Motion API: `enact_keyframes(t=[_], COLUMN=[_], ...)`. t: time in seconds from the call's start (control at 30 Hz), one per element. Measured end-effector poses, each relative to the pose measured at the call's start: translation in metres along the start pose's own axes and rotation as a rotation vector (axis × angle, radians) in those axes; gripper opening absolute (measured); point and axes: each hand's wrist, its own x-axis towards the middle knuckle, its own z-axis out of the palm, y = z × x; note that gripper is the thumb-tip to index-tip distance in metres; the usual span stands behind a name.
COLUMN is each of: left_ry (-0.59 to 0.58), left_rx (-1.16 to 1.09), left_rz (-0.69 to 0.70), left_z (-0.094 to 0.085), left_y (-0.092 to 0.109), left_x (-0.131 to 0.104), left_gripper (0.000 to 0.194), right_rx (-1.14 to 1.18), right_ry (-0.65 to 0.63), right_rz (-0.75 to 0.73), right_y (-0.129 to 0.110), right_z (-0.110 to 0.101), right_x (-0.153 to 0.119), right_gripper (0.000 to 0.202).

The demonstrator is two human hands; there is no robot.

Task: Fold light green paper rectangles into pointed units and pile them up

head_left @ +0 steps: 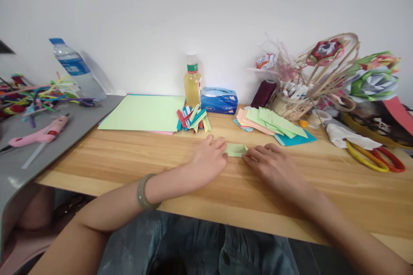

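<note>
A small folded piece of light green paper [235, 151] lies on the wooden table between my two hands. My left hand [209, 158] is closed at its left end, the fingers curled and partly covering it. At the right end, my right hand [272, 164] has its thumb and fingers pinched on the paper, where a corner stands up a little. Just beyond my left hand sits a pile of folded coloured paper strips [193, 119]. Past my right hand are fanned light green paper pieces [274, 121].
Large green sheets [145, 112], a juice bottle [192, 84] and a blue tissue pack [219, 101] stand along the wall. Scissors [374, 157] and a basket of paper flowers [290, 103] are at right. A pink glue gun [45, 132] lies on the grey mat at left.
</note>
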Motion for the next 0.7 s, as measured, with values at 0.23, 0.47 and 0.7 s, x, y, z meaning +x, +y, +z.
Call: enact_keyframes(t=[0.23, 0.47, 0.7], left_ry=[-0.085, -0.067, -0.026], left_rx=[-0.041, -0.099, -0.094], left_rz=[-0.006, -0.005, 0.000], left_z=[-0.010, -0.009, -0.004], left_y=[-0.009, -0.012, -0.015], left_x=[-0.004, -0.005, -0.007], left_gripper=[0.012, 0.015, 0.015], right_rx=[0.078, 0.233, 0.295], right_ry=[-0.001, 0.073, 0.077], right_rz=[-0.021, 0.006, 0.048], right_y=[0.006, 0.005, 0.008], right_z=[0.003, 0.007, 0.022], right_x=[-0.004, -0.022, -0.033], right_gripper=[0.019, 0.035, 0.038])
